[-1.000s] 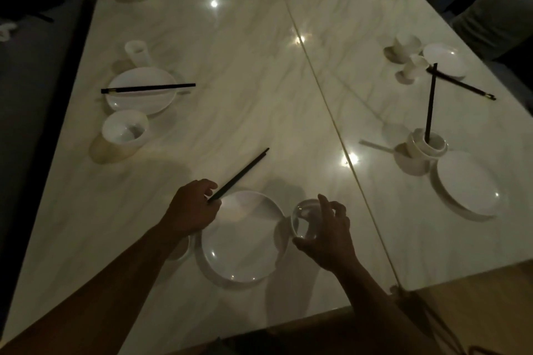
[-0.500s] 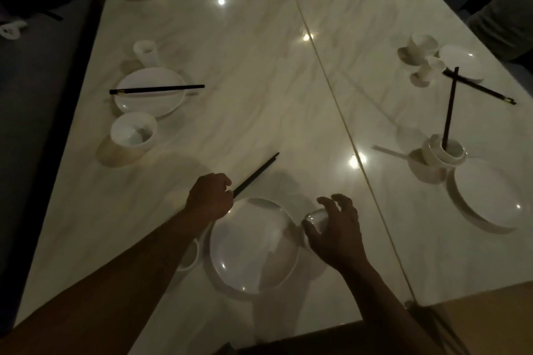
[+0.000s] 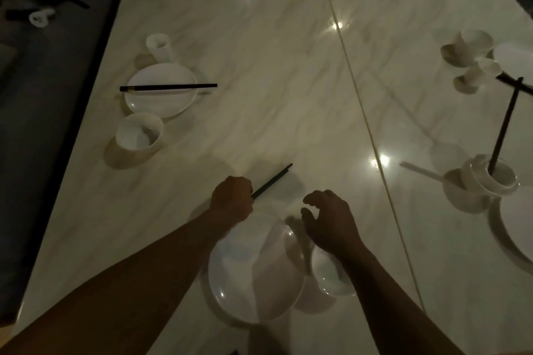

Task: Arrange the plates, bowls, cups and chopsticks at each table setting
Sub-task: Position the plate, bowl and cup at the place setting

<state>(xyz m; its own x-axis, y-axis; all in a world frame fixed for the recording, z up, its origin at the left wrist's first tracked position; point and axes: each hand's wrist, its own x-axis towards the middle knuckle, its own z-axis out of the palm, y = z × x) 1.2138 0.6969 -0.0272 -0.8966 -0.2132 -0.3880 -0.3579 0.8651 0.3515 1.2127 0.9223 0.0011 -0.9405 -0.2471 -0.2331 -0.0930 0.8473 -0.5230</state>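
A white plate [image 3: 256, 271] lies on the marble table [image 3: 259, 66] at the near setting. My left hand [image 3: 230, 200] hovers above its far edge, fist closed on black chopsticks [image 3: 274, 180] whose tips point away to the right. A white bowl [image 3: 328, 277] stands just right of the plate, partly hidden under my right wrist. My right hand [image 3: 328, 219] floats beyond the bowl with curled fingers apart and nothing in it.
At the left is a setting with a plate [image 3: 160, 91], chopsticks [image 3: 168, 87] across it, a cup [image 3: 157, 45] and a bowl [image 3: 138, 131]. At the right a chopstick [image 3: 503, 127] stands in stacked bowls [image 3: 490, 179] beside a plate [image 3: 516, 225]. More dishes [image 3: 473, 43] lie further back.
My right hand has let go of the bowl, which now rests right of the plate, and lifted off it. The left hand keeps the chopsticks; the camera has shifted forward.
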